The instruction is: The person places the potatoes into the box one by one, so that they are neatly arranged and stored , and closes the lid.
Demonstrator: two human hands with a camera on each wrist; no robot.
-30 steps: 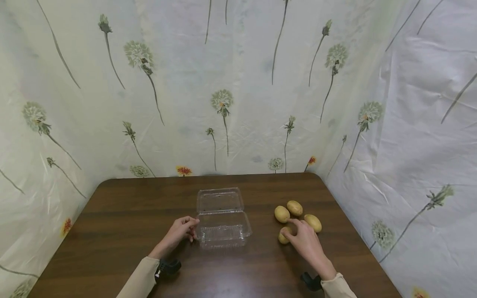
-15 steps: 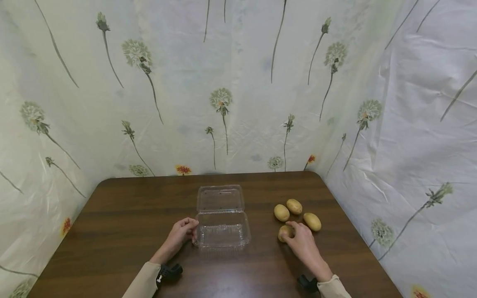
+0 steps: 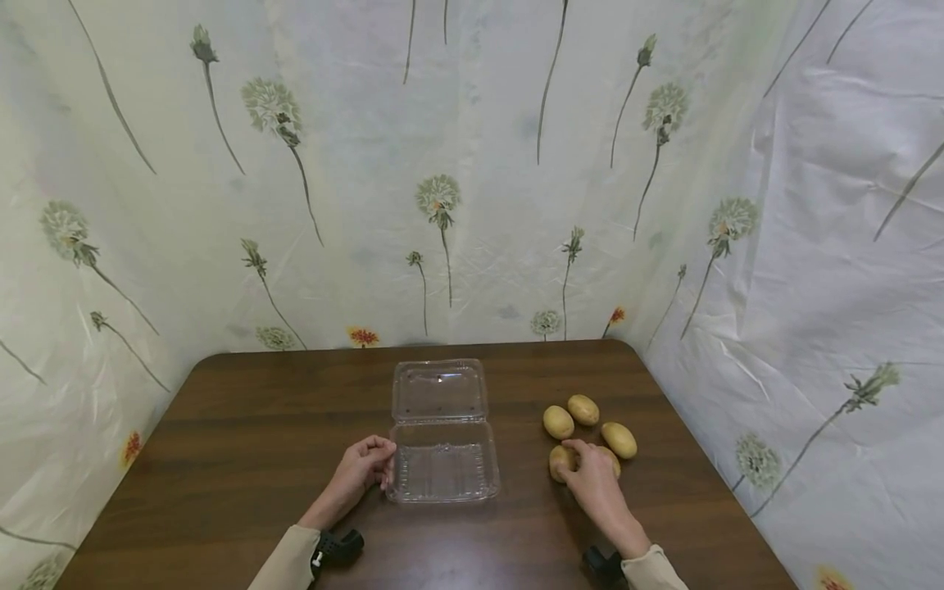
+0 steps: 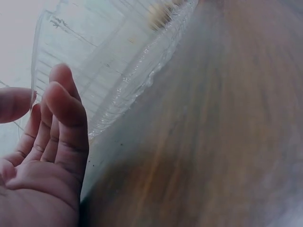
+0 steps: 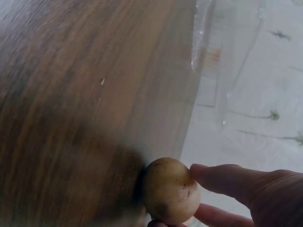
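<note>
A clear plastic clamshell container [image 3: 446,471] sits at the table's centre, lid [image 3: 440,389] laid back. My left hand [image 3: 357,475] pinches its left rim between thumb and fingers; the left wrist view shows the thumb [image 4: 16,104] against the rim, with the container's near side facing the camera. To the right, my right hand [image 3: 601,487] pinches a potato [image 3: 558,465] between thumb and fingers. Seen in the right wrist view, that potato [image 5: 168,191] is round, pale brown and spotted. Another potato [image 3: 611,462] shows partly behind the right hand.
Beyond the right hand lie three more potatoes: one at left [image 3: 558,423], one at the back [image 3: 583,410] and one at right [image 3: 619,440]. The brown wooden table [image 3: 295,410] meets a flower-printed sheet [image 3: 501,205] at its back and sides.
The container has shifted in the left hand's grip, its inside now turned more toward the head camera. The right hand has closed onto the near potato and moved slightly left, uncovering another potato.
</note>
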